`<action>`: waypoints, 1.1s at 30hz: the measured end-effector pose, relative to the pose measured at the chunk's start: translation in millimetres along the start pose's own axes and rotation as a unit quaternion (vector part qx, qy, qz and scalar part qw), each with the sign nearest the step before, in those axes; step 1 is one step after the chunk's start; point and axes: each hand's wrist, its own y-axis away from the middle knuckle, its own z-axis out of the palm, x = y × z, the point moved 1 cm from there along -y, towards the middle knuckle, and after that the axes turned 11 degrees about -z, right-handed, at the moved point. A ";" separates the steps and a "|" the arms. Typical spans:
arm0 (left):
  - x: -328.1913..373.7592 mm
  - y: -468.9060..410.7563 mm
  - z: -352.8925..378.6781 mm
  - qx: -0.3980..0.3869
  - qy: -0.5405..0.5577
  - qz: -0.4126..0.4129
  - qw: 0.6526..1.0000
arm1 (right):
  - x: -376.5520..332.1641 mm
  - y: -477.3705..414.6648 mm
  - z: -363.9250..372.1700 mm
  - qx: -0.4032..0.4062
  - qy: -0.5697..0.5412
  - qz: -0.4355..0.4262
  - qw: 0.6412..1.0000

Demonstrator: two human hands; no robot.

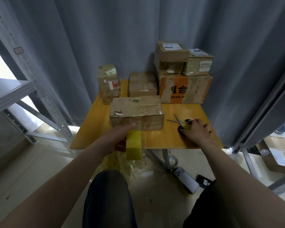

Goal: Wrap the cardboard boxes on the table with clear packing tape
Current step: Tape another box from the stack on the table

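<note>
Corrugated cardboard box (136, 112), head view: rectangular, scuffed top under glossy clear film, sits mid-way on the yellow wood table (179, 139). Left hand (117, 139) grips the yellow tape roll (133, 145) at the table's near edge, thumb straight against the box front. Right hand (196, 130), right of the box, curls on the black loop handles of the steel scissors (179, 120), thin blades spread, flat on the tabletop. Taped stacked boxes (184, 89) at the back, against a pleated grey curtain (155, 30).
</note>
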 end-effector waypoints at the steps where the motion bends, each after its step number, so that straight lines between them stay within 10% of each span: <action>1: 1.4 0.2 1.7 -0.005 0.004 -0.002 1.000 | 0.5 0.3 -0.9 0.006 0.022 -0.008 1.000; 5: 2.3 -2.2 7.2 -0.014 0.006 -0.006 1.000 | -1.9 4.3 -4.7 0.057 0.106 -0.038 0.992; 8: 1.4 -4.9 8.4 -0.022 0.022 -0.005 1.000 | -3.6 9.8 -12.2 0.064 -0.071 -0.017 0.995; 12: -2.8 -12.2 8.2 -0.046 0.064 -0.010 0.997 | -18.3 24.5 -19.4 0.029 -0.517 -0.068 0.853; 15: -4.8 -14.4 10.2 -0.054 0.111 -0.009 0.992 | -27.9 27.8 -21.5 -0.163 -0.566 -0.206 0.782; 20: -3.8 -17.9 12.2 -0.059 0.136 -0.013 0.989 | -43.3 24.0 -33.3 -0.398 -0.287 -0.204 0.847; 33: -5.0 -21.7 13.6 -0.077 0.152 -0.004 0.985 | -105.7 -9.0 -35.8 -0.335 -0.169 -0.239 0.896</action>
